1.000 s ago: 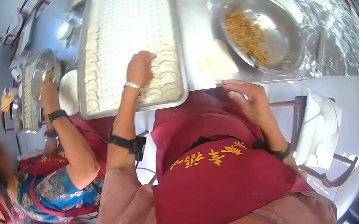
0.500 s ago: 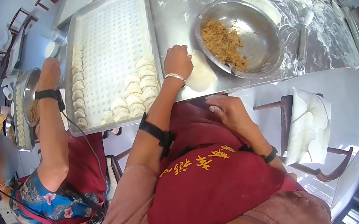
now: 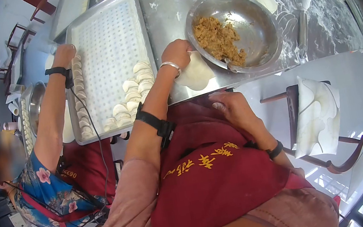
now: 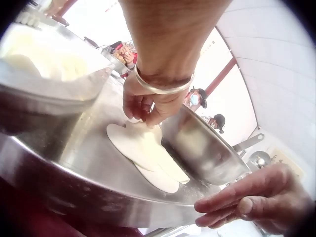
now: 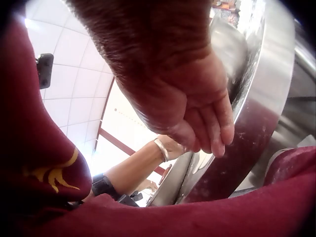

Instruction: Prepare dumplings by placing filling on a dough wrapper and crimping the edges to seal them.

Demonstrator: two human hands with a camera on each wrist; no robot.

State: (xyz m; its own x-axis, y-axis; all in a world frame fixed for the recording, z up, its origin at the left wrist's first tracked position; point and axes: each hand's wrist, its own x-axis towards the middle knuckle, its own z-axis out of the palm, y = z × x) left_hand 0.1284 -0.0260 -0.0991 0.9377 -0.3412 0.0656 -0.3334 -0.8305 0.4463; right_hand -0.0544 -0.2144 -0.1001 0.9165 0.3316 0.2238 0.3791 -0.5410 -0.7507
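Where the head view begins at the left, a second person's arm (image 3: 51, 117) extends toward the left edge of a metal tray (image 3: 106, 44). The tray rests on the steel table (image 3: 165, 25) and bears a single column of dumplings (image 3: 81, 108) along its left side and a stepped group of dumplings (image 3: 143, 80) at its near right corner. To the right of the tray, the left hand (image 3: 175, 55), fitted with a bracelet (image 3: 173, 67), pinches the upper edge of the dough wrappers (image 3: 196, 73) between thumb and fingers. The dough wrappers overlap and lie on the table between the tray and the bowl; the left wrist view shows their lower ends fanned apart. Next to the right, the right hand (image 3: 232, 105) is at the table's near edge, fingers extended close together, gripping nothing; contact with the edge cannot be determined. Beyond it stands the steel bowl (image 3: 260, 39), with brown filling (image 3: 217, 39) gathered toward its left side. Further right, a long tool (image 3: 303, 30) lies on the floured surface, and a chair (image 3: 294, 105) with a white cushion (image 3: 317, 115) stands below the table.
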